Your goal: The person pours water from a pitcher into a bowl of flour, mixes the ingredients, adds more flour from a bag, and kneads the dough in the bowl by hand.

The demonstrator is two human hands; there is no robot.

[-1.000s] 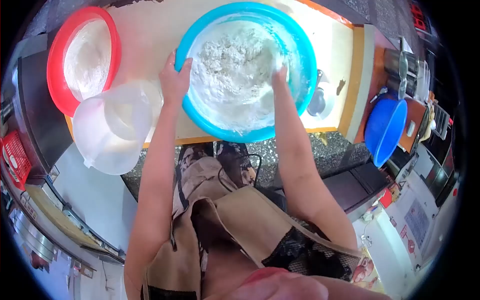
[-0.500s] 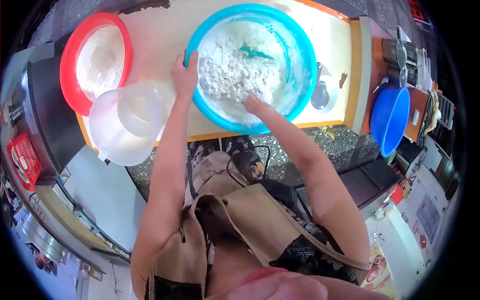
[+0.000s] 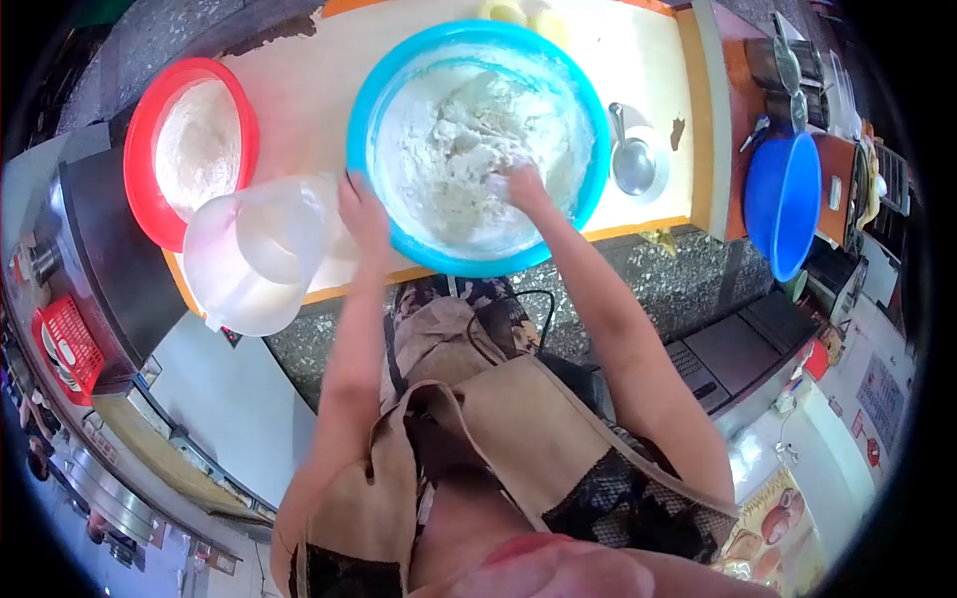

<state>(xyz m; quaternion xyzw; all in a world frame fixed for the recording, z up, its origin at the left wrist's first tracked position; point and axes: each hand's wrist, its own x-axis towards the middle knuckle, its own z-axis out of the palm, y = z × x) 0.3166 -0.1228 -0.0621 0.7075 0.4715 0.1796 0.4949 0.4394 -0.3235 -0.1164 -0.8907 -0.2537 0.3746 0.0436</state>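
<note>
A turquoise basin on the table holds floury, shaggy dough, lumpy in the middle with loose flour around it. My right hand is down in the dough on its right side, with the fingers closed into it and partly hidden. At the basin's left rim is my left hand, slightly blurred, its fingers held against the outside and edge of the rim. To the left of that hand stands a translucent plastic jug with pale contents. Beyond it, a red basin contains white flour.
A metal ladle rests in a white bowl on the right of the table. Two pale yellow round items sit behind the turquoise basin. A blue basin is at the far right; a red basket is at the far left.
My view has shifted, and the turquoise basin appears lower and farther left. My right hand has worked through the dough, which looks more clumped. My left hand has slid lower along the rim.
</note>
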